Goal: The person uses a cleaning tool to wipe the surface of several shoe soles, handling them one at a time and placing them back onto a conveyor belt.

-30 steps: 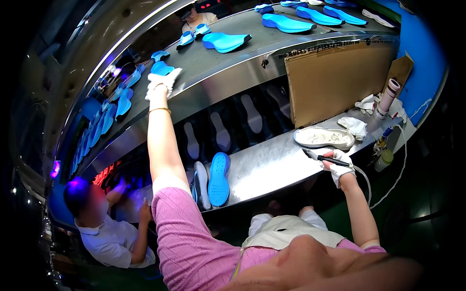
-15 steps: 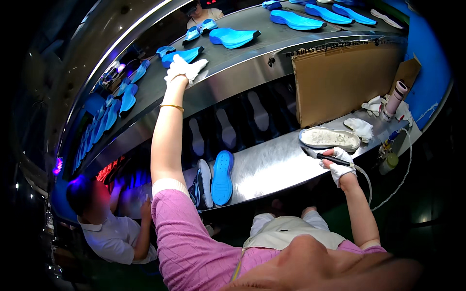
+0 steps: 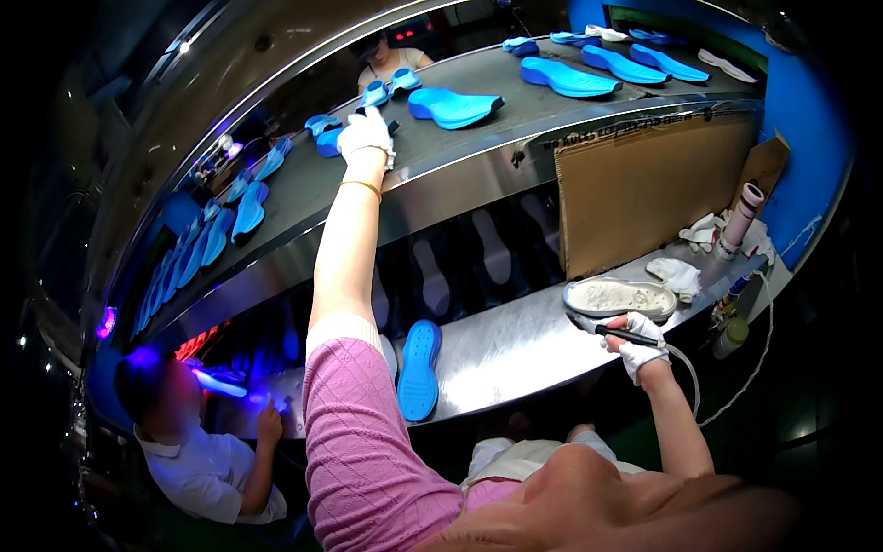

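Observation:
My left hand (image 3: pixel 368 140), in a white glove, reaches over the conveyor belt and lies across a blue shoe sole (image 3: pixel 328 143). Its fingers pass over the sole's far edge; the ends of the sole show on both sides. My right hand (image 3: pixel 636 348), in a white glove with bare fingertips, grips a black pen-shaped tool (image 3: pixel 625 337) with a pale hose trailing from its rear. The tool's tip is close to the near edge of an off-white speckled shoe sole (image 3: pixel 621 297) on the metal shelf (image 3: pixel 501 359). Another blue sole (image 3: pixel 419 373) lies on the shelf beside my left arm.
More blue soles (image 3: pixel 455 108) line the belt (image 3: pixel 501 138). A cardboard sheet (image 3: pixel 644 198) stands behind the shelf. Cloth gloves (image 3: pixel 674 276) and a pink bottle (image 3: pixel 740 221) sit at the right. A co-worker (image 3: pixel 207 451) is at the left, another person (image 3: pixel 391 64) behind the belt.
My left hand has shifted from the sole's near edge to farther across it. The right hand and tool stay by the off-white sole. The whole view has shifted slightly.

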`<state>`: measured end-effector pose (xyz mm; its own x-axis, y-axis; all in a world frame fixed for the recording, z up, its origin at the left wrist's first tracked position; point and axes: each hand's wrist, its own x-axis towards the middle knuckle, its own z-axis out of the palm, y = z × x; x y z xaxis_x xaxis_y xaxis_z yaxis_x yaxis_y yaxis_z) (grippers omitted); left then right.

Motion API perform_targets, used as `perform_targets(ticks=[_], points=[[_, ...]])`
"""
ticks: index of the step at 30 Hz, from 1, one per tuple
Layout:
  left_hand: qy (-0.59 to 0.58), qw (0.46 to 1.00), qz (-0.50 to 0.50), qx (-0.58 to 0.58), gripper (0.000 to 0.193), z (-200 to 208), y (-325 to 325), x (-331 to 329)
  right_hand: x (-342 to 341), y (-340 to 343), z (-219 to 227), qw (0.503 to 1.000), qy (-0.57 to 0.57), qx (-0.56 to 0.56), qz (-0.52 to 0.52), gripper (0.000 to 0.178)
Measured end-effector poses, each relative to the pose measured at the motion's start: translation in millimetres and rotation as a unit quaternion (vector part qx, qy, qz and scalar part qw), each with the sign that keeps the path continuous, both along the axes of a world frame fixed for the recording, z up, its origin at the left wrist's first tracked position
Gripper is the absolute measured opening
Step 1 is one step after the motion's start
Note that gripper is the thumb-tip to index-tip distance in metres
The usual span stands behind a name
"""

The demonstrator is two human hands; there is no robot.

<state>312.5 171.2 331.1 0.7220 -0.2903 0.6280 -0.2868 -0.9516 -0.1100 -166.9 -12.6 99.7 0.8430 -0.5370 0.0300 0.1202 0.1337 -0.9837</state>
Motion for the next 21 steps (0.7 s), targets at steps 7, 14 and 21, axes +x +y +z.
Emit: perform_targets(ticks=[7,14,21], points=[[0.042,0.993,-0.082,0.074,0.034,4,15,-29,-13,-15,-6,0.999,-0.005,0.026,-0.023,0.022],[0.145,0.967,-0.207,0.034,0.082,11,58,-108,-12,-1,-4,1.0,-0.019,0.009,0.02,0.021],[0.238,0.968,-0.046,-0.061,0.08,9,59,-54,-8,13,8,0.999,-0.009,0.019,0.025,0.019]])
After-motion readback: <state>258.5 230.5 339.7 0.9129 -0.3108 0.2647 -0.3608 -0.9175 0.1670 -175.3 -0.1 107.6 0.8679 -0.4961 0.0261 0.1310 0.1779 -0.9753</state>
